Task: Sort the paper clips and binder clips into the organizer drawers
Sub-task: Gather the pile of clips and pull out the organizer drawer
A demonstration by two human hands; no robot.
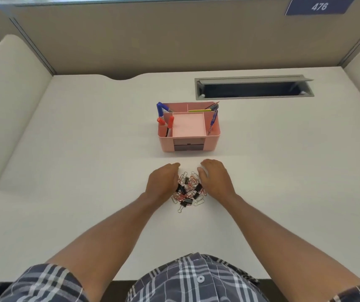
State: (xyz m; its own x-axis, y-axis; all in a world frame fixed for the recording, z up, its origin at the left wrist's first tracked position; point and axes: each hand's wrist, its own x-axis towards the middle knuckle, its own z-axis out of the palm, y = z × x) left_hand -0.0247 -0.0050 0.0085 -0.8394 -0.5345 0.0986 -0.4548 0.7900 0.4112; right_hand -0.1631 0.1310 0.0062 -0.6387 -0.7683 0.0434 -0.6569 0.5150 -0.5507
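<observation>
A mixed pile of clips (189, 188) lies on the white desk (87, 171): silver and red paper clips tangled with several black binder clips. My left hand (163, 182) rests against the pile's left side, fingers straight and together. On the right side my right hand (215, 177) mirrors it, fingers relaxed. Neither hand holds anything. Behind the pile stands a pink organizer (189, 127) whose two small grey drawers (189, 145) in the front face are closed.
The organizer's side compartments hold red and blue markers (168, 125), pens and a pencil. A grey cable slot (254, 88) with its flap up sits at the back right of the desk. Beige partition walls enclose the desk on three sides.
</observation>
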